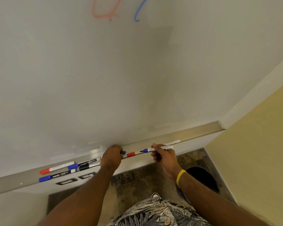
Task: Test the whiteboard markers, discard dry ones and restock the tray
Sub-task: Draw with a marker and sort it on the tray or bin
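While your right hand grips the uncapped blue marker just above the tray, your left hand is closed around its blue cap. You look to be between testing and recapping. Next, line cap to tip, press it home, then lay it beside the red marker; four markers lie further left.

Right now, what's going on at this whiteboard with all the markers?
A person is testing markers. The right hand holds an uncapped blue marker; the left hand grips its blue cap. A red-capped marker lies in the tray between the hands, and several capped markers lie further left. Red and blue test marks show on the board.
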`<state>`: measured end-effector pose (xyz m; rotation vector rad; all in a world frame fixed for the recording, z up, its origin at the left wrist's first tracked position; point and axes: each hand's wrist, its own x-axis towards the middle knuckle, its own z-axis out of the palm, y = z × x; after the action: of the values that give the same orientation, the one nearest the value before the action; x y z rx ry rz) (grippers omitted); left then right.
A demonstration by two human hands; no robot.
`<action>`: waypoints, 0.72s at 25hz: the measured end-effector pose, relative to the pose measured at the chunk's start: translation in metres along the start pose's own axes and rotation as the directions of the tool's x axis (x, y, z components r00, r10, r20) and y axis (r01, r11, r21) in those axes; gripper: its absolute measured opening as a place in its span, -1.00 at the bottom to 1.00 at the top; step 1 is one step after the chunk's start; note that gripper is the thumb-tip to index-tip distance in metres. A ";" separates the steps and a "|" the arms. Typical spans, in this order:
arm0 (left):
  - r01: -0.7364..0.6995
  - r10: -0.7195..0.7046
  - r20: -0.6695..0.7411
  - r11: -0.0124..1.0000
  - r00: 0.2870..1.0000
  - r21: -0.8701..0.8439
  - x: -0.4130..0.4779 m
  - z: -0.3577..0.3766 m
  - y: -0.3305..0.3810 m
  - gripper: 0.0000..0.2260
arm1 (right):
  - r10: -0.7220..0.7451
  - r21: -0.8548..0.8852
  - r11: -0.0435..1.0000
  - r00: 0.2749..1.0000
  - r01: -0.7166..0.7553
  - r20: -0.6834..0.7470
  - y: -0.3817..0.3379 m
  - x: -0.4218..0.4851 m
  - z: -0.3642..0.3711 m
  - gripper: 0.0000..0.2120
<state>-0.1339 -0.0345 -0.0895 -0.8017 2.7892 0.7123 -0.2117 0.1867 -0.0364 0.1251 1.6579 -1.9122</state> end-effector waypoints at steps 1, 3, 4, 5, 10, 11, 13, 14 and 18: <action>-0.005 0.005 -0.001 1.000 1.000 0.004 -0.001 -0.001 0.000 -0.92 | -0.007 0.002 1.000 1.000 0.007 0.002 -0.002 0.000 0.000 -0.82; -0.021 0.022 -0.019 1.000 1.000 0.008 -0.005 -0.004 0.000 -0.92 | -0.016 0.027 1.000 1.000 0.016 0.004 -0.006 -0.001 0.001 -0.82; -0.033 0.033 -0.042 0.999 0.999 0.001 -0.006 -0.006 0.000 -0.91 | -0.017 0.047 0.999 1.000 0.017 0.002 -0.009 -0.001 0.002 -0.82; -0.050 0.049 -0.076 0.999 0.996 -0.010 -0.008 -0.009 -0.001 -0.88 | -0.017 0.070 0.997 1.000 0.017 0.000 -0.012 -0.001 0.003 -0.83; -0.246 0.259 -0.309 0.966 0.915 0.081 -0.030 -0.043 0.002 -0.73 | -0.043 0.199 0.979 0.998 0.035 0.038 -0.037 -0.004 0.021 -0.82; -0.302 0.328 -0.377 0.945 0.866 0.129 -0.035 -0.055 0.005 -0.75 | -0.059 0.227 0.973 0.997 0.045 0.055 -0.045 -0.006 0.026 -0.80; -0.397 0.447 -0.522 0.893 0.727 0.211 -0.044 -0.083 0.014 -0.76 | -0.112 0.288 0.954 0.989 0.079 0.099 -0.062 -0.010 0.037 -0.79; -0.430 0.482 -0.591 0.871 0.647 0.239 -0.046 -0.099 0.019 -0.75 | -0.144 0.316 0.944 0.981 0.098 0.127 -0.071 -0.013 0.043 -0.79; -0.456 0.504 -0.795 0.826 0.337 0.331 -0.054 -0.172 0.039 -0.76 | -0.291 0.401 0.897 0.932 0.187 0.216 -0.113 -0.028 0.070 -0.81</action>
<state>-0.1118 -0.0638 0.0914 -0.2815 4.0815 0.2855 -0.2229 0.1368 0.0889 -0.1968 1.1555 -2.3016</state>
